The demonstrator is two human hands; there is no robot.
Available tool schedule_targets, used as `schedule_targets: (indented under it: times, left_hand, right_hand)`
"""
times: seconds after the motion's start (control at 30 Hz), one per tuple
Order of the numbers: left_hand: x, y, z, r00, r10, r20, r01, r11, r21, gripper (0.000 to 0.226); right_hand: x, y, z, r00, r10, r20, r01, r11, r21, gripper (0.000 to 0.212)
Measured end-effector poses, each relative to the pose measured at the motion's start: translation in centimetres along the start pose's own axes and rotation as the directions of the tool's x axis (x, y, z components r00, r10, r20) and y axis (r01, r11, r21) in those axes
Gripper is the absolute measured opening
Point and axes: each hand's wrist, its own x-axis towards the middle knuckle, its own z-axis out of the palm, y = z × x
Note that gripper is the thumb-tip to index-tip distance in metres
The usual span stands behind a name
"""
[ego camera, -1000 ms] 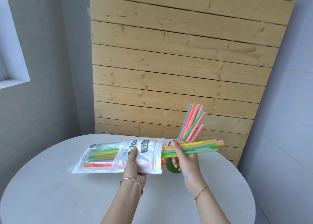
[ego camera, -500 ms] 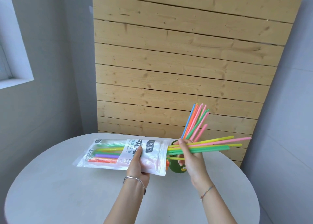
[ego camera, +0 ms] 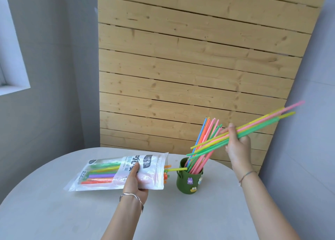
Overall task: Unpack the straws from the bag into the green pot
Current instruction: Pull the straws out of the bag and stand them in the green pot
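Note:
My left hand (ego camera: pixel 135 180) grips a clear plastic straw bag (ego camera: pixel 101 172) just above the round table, its open mouth facing right. Coloured straws remain inside, and a few ends poke out of the mouth, one yellow end reaching the pot's rim. The green pot (ego camera: pixel 189 180) with small stickers stands right of the bag and holds several upright straws (ego camera: pixel 204 145). My right hand (ego camera: pixel 237 146) is raised above and right of the pot, shut on a bundle of green, yellow and pink straws (ego camera: pixel 261 127) that slants up to the right, fully out of the bag.
The grey round table (ego camera: pixel 54 212) fills the lower view, its far edge close behind the pot. A wooden slat panel (ego camera: pixel 181 67) leans against grey walls behind. A window ledge (ego camera: pixel 12 87) is at the left.
My right hand has pulled the straw bundle clear of the bag and lifted it up and to the right, tilting it. The left hand still holds the bag, and the pot is now uncovered.

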Motion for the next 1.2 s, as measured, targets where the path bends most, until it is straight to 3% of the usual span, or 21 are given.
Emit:
schedule_targets:
  times: [0.13, 0.27, 0.37, 0.5, 0.63, 0.73, 0.87, 1.03, 1.13, 1.2]
  left_hand:
    - [0.5, 0.2, -0.2, 1.0, 0.015, 0.012, -0.016, 0.999, 0.042, 0.048]
    - [0.5, 0.3, -0.3, 1.0, 0.024, -0.006, -0.024, 0.999, 0.035, 0.051]
    - [1.2, 0.4, -0.6, 0.999, 0.019, -0.042, -0.018, 1.0, 0.02, 0.05]
    - [0.6, 0.5, -0.1, 1.0, 0.016, -0.005, -0.016, 1.0, 0.004, 0.022]
    - [0.7, 0.1, -0.2, 0.999, 0.011, 0.037, -0.013, 0.999, 0.052, 0.042]
    - [0.7, 0.3, -0.3, 1.0, 0.01, 0.025, -0.011, 0.998, 0.055, 0.03]
    - [0.9, 0.2, -0.3, 1.0, -0.012, 0.026, 0.01, 0.998, 0.058, 0.054]
    - [0.4, 0.0, -0.1, 1.0, 0.006, 0.009, -0.006, 1.0, 0.013, 0.051]
    - [0.4, -0.2, -0.1, 1.0, 0.016, -0.016, -0.015, 0.999, 0.032, 0.04]
    - [0.0, -0.2, 0.0, 0.999, 0.031, -0.009, -0.031, 0.999, 0.021, 0.028]
  right_hand:
    - [1.2, 1.1, 0.8, 0.989, -0.044, 0.139, 0.079, 0.963, -0.258, 0.054]
    - [1.0, 2.9, 1.7, 0.929, 0.081, 0.362, 0.089, 0.898, -0.431, 0.04]
    - [1.3, 3.6, 1.9, 0.921, 0.1, 0.377, 0.084, 0.893, -0.442, 0.037]
    - [1.7, 3.7, 2.0, 0.925, 0.104, 0.366, 0.081, 0.886, -0.457, 0.04]
    - [1.9, 4.2, 1.9, 0.915, 0.108, 0.39, 0.11, 0.862, -0.495, 0.038]
    - [1.5, 3.9, 1.8, 0.955, -0.003, 0.295, 0.135, 0.894, -0.428, 0.027]
    - [0.4, 4.0, 1.8, 0.986, 0.008, 0.166, 0.055, 0.928, -0.369, 0.039]
    - [-2.9, 3.8, 1.9, 0.99, 0.135, -0.04, -0.135, 0.991, 0.009, 0.024]
    - [-6.7, 3.7, 3.0, 0.977, 0.211, 0.016, -0.212, 0.968, 0.136, 0.015]
    - [-8.9, 3.8, 3.9, 0.967, 0.201, 0.158, -0.214, 0.975, 0.065, 0.022]
